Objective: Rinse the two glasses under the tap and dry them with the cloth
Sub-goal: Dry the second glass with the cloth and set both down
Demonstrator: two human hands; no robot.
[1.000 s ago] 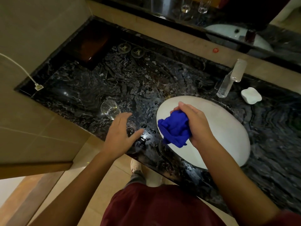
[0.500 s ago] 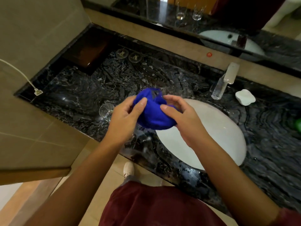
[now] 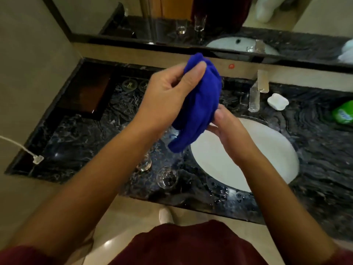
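Observation:
A blue cloth (image 3: 198,106) hangs in the air above the left edge of the white basin (image 3: 267,159). My left hand (image 3: 170,96) pinches its top end between thumb and fingers. My right hand (image 3: 225,123) grips its lower part from the right. Two clear glasses stand on the black marble counter (image 3: 76,134) below my left forearm: one (image 3: 145,163) partly hidden by the arm, the other (image 3: 167,178) nearer the front edge. The tap (image 3: 257,94) stands behind the basin.
A white soap (image 3: 278,101) lies right of the tap and a green bottle (image 3: 343,113) at the far right. A dark tray (image 3: 86,94) and two coasters (image 3: 136,86) sit at the back left. A white cable plug (image 3: 37,159) lies at the left. A mirror (image 3: 210,20) runs behind.
My left hand came off the counter and took hold of the cloth. Both hands have lifted the cloth and stretched it out lengthwise.

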